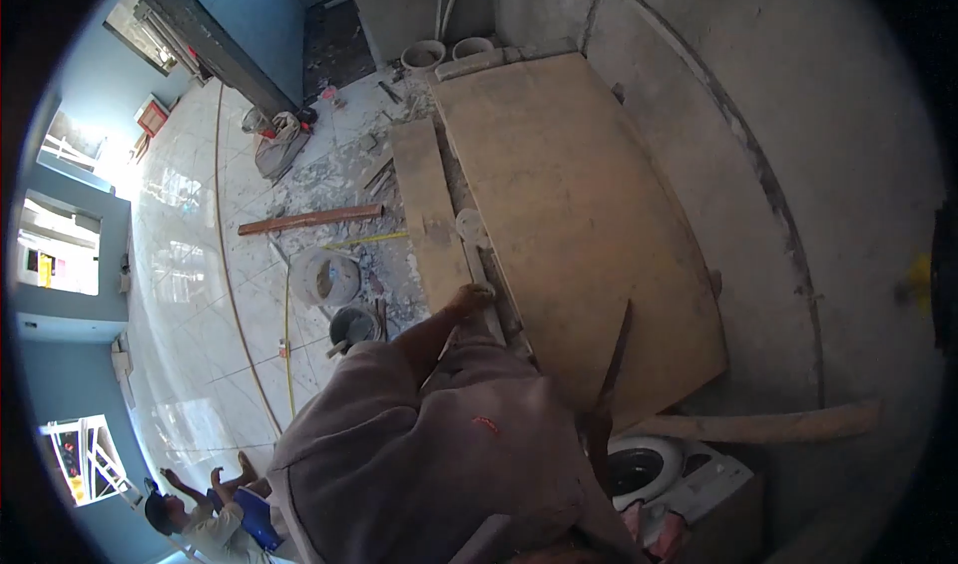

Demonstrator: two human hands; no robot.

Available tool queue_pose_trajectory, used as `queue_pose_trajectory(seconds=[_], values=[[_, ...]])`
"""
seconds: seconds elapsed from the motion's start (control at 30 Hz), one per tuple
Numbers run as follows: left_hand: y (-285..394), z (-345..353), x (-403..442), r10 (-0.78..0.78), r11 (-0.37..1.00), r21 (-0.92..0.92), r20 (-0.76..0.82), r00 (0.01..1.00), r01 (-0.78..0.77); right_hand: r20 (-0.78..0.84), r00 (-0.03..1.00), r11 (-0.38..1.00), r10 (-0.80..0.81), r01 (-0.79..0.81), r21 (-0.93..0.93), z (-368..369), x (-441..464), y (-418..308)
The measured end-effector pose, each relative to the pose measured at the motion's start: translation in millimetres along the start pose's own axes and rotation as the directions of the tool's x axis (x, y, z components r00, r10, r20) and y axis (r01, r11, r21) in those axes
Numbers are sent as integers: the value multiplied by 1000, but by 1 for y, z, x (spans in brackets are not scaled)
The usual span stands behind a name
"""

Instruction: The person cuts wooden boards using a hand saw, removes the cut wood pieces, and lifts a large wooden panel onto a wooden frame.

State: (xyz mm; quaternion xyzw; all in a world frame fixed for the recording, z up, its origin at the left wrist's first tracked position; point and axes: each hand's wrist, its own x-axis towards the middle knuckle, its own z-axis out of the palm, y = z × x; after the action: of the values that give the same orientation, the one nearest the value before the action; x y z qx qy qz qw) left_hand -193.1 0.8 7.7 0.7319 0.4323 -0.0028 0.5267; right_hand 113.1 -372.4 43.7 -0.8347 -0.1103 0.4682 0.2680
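My right hand (pixel 597 426), low beside my body, is closed around the handle end of a handsaw (pixel 618 352). Its long dark blade points up and away, over a large sheet of plywood (pixel 589 195). My left hand (pixel 471 299) is closed on a narrow pale strip (pixel 477 263) that lies along the gap between the plywood and a narrower board (pixel 424 200). A pale rounded piece (pixel 469 227) is at the strip's far end. The fingers of my right hand are mostly in shadow.
Left of the boards are a whitish bucket (pixel 327 278), a dark bucket (pixel 354 326), a reddish-brown wooden bar (pixel 311 220) and rubble on the tiles. A washing machine (pixel 714 484) and curved plank (pixel 768 424) are at lower right. Another person (pixel 225 519) sits at lower left.
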Motion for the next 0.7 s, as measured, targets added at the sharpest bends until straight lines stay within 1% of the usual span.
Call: queue_pose_trajectory(seconds=[0.03,0.07,0.1,0.13,0.17,0.2,0.23,0.27,0.3,0.37,0.4,0.43,0.47,0.5,0.57,0.6,0.63,0.7], values=[[2,-4,18,5,970,244,46,999,-16,-84,991,980,-105,89,-178,2,-3,-3],[-14,6,36,14,994,106,-61,998,-8,-150,964,921,-221,156,-357,5,-6,-11],[-29,16,54,24,999,-37,-169,985,-30,-156,986,969,-56,16,-246,9,-11,-23],[-44,25,71,32,983,-167,-273,961,-80,-142,984,983,107,-126,-131,13,-17,-36],[-54,32,94,36,980,-177,-293,955,-91,-158,983,985,95,-116,-131,17,-27,-58],[-67,41,119,40,977,-186,-314,949,-103,-185,983,960,-12,-41,-278,21,-39,-83],[-78,51,145,-114,931,-365,-242,964,19,-195,974,906,-117,24,-423,25,-52,-107],[-86,58,164,-259,838,-524,-131,957,155,-187,960,824,-210,70,-562,29,-67,-127],[-76,54,165,-258,830,-535,-121,958,156,-194,959,818,-206,60,-572,33,-81,-145],[-41,27,154,-425,823,-499,-224,877,271,-177,984,711,3,-127,-692,44,-96,-179],[-39,25,160,-420,819,-507,-212,883,268,-194,981,708,32,-159,-688,48,-98,-185],[-36,25,164,-455,804,-515,-211,865,297,-213,976,733,33,-168,-659,51,-97,-187],[-33,26,168,-524,777,-513,-205,827,365,-231,973,762,27,-169,-625,51,-98,-188],[-8,15,159,-603,741,-502,-205,771,447,-251,968,785,23,-172,-595,50,-99,-187],[71,-38,124,-736,660,-432,-210,644,614,-287,958,834,15,-170,-525,52,-100,-181],[50,-23,131,-716,663,-477,-182,673,577,-291,957,851,11,-162,-499,57,-99,-180],[24,-4,142,-674,680,-506,-148,724,530,-305,952,866,16,-166,-472,58,-99,-179],[-22,25,169,-604,710,-508,-86,792,487,-319,947,882,20,-168,-441,67,-99,-180]])
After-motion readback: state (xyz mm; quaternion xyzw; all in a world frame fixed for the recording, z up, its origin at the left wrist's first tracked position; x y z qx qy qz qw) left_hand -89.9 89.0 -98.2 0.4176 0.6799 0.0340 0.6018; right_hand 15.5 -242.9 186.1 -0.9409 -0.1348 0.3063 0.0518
